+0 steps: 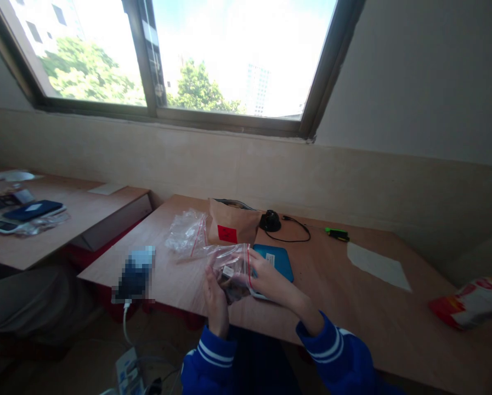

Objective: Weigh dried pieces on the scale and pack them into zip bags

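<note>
A clear plastic zip bag (234, 262) with a red zip line is between my two hands, above the table's front edge. Inside it are small brownish items, one with a white label; their kind is unclear. My left hand (216, 304) cups the bag's left side, thumb up. At the red-lined opening, my right hand (268, 278) grips the bag, its fingertips partly hidden by the plastic. Just behind my right hand lies a flat blue device (284, 263) with a white label. More clear zip bags (186, 233) are heaped to the left.
Behind the bags stands a brown paper bag (233, 219) with a red label. Beside it are a black round object (272, 221) and a cable (299, 240). A green-and-black tool (337, 234), paper sheet (377, 266) and red-white packet (471, 302) lie rightward. A blurred-out device (134, 274) sits left.
</note>
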`<move>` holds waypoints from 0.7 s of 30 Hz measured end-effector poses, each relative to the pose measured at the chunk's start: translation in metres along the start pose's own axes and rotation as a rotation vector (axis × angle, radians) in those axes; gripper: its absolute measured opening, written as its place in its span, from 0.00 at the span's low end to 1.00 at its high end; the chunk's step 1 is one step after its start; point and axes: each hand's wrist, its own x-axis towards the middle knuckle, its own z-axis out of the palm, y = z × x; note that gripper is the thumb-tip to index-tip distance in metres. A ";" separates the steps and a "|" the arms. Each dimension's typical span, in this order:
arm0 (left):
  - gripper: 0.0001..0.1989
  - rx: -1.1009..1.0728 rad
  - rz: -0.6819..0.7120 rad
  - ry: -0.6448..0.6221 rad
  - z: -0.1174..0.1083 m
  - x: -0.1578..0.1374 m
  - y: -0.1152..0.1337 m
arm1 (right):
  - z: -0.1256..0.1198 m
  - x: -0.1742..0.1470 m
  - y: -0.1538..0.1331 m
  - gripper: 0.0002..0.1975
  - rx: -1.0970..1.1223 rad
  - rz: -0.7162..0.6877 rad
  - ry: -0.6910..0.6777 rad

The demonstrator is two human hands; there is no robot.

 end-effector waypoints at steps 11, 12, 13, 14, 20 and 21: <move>0.24 0.145 0.078 0.089 -0.002 0.007 0.000 | 0.027 -0.011 0.022 0.15 0.345 0.171 0.032; 0.24 0.139 0.086 0.064 -0.002 0.008 -0.001 | 0.028 -0.011 0.025 0.16 0.400 0.177 0.009; 0.25 0.141 0.093 0.041 -0.002 0.007 -0.002 | 0.028 -0.011 0.027 0.17 0.453 0.187 -0.007; 0.26 0.153 0.099 0.016 -0.001 0.007 -0.002 | 0.028 -0.011 0.029 0.19 0.496 0.196 -0.013; 0.31 0.259 0.156 -0.047 0.000 0.008 -0.002 | 0.028 -0.014 0.041 0.20 0.533 0.196 -0.073; 0.31 0.271 0.164 -0.038 0.000 0.010 -0.002 | 0.028 -0.015 0.042 0.20 0.547 0.224 -0.092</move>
